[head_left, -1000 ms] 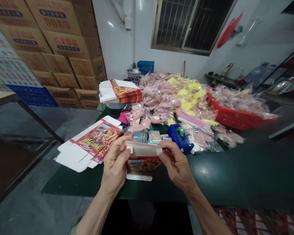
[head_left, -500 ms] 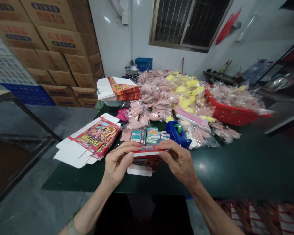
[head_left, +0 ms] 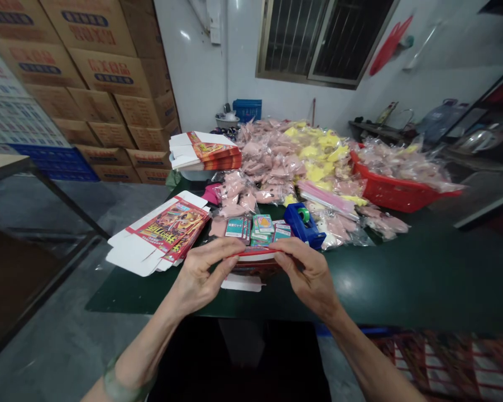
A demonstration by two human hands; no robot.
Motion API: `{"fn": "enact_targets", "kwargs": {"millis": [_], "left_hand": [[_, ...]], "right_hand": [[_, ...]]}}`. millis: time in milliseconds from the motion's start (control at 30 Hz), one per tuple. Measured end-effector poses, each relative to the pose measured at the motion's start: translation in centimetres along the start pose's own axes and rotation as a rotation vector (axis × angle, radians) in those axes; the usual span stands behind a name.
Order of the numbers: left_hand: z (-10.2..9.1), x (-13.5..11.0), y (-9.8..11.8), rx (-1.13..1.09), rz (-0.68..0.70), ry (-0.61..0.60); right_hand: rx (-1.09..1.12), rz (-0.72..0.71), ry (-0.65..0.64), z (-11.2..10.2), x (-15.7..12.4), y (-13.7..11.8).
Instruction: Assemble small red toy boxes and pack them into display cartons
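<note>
A small red printed carton stands at the near edge of the dark green table. My left hand grips its left side, fingers pinched along the top edge. On the other side my right hand holds it the same way. The lid is folded down flat, and a white flap sticks out at the bottom. Just behind the carton lie several small teal card packs.
A stack of flat unfolded cartons lies at left, another stack farther back. A blue tape dispenser sits behind my right hand. Bagged pink and yellow items are heaped across the table, and a red basket is at right. Cardboard boxes line the left wall.
The carton's white lid, open a second ago, has been folded down shut. Both hands moved closer along its top edge.
</note>
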State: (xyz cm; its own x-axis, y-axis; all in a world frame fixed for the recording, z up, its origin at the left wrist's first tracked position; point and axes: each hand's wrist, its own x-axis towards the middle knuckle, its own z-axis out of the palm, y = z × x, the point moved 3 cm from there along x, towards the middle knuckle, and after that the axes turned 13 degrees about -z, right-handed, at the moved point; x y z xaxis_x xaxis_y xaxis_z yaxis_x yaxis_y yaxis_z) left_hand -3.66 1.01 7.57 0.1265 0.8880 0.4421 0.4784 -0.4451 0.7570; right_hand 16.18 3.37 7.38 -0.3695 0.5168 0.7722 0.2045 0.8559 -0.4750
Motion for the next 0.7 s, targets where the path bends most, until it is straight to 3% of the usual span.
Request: {"fn": "enact_targets", "kwargs": {"millis": [300, 433, 533, 600, 700], "left_hand": [[1.1, -0.7, -0.7, 0.103, 0.168, 0.041], [2.2, -1.1, -1.8, 0.087, 0.150, 0.246], [2.9, -1.3, -2.5, 0.065, 0.116, 0.318], [3.1, -1.3, -2.9, 0.070, 0.091, 0.332], [3.3, -1.4, -3.4, 0.041, 0.059, 0.365]], "right_hand": [[-0.081, -0.050, 0.089, 1.1, -1.5, 0.9], [-0.120, -0.119, 0.173, 2.4, -2.5, 1.3], [-0.110, -0.102, 0.153, 2.4, -3.1, 1.5], [-0.124, 0.004, 0.161, 1.1, -3.4, 2.3], [-0.303, 0.377, 0.311, -3.4, -4.0, 5.4]]}}
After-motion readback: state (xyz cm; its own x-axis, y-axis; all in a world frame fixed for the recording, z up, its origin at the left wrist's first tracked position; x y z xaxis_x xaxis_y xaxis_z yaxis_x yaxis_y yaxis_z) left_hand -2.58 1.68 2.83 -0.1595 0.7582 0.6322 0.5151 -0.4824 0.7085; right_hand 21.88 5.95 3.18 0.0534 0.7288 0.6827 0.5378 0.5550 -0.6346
